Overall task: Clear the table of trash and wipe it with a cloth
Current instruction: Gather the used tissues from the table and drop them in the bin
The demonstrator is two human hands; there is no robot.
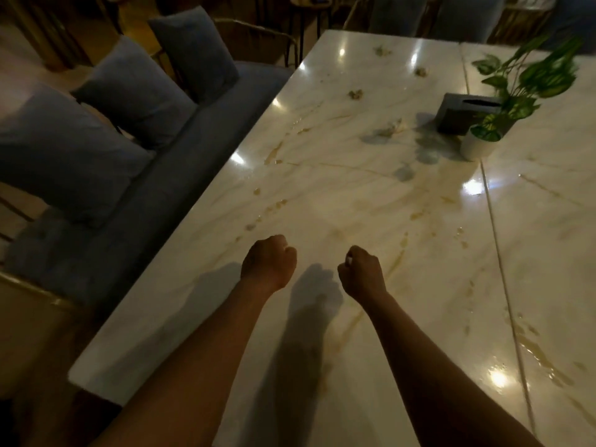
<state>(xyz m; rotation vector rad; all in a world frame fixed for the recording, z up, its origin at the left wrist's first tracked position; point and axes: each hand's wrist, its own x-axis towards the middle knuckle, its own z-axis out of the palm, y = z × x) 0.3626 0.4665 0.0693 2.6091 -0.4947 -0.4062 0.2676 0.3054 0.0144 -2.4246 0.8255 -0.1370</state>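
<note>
We see the bench (338,175) ahead, sofa (161,195) along its left edge with three cushions (129,88). Far right on the bench: tissue box (458,116), potted plant (483,140) just in front. Crumpled scraps (355,94) lie further back.

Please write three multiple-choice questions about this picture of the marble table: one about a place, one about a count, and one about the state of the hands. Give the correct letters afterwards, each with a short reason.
1. Where does the dark tissue box stand?
A. On the sofa
B. On the table, beside the potted plant
C. Between the two hands

2. How many grey cushions lean on the sofa?
A. One
B. Three
C. Five

3. How are the left hand and right hand?
A. Both curled into fists above the table
B. Both flat on the table
C. Both holding a cloth

Answers: 1 B, the box sits right next to the white pot. 2 B, three cushions stand in a row. 3 A, the fingers are curled and no cloth is seen.
</note>
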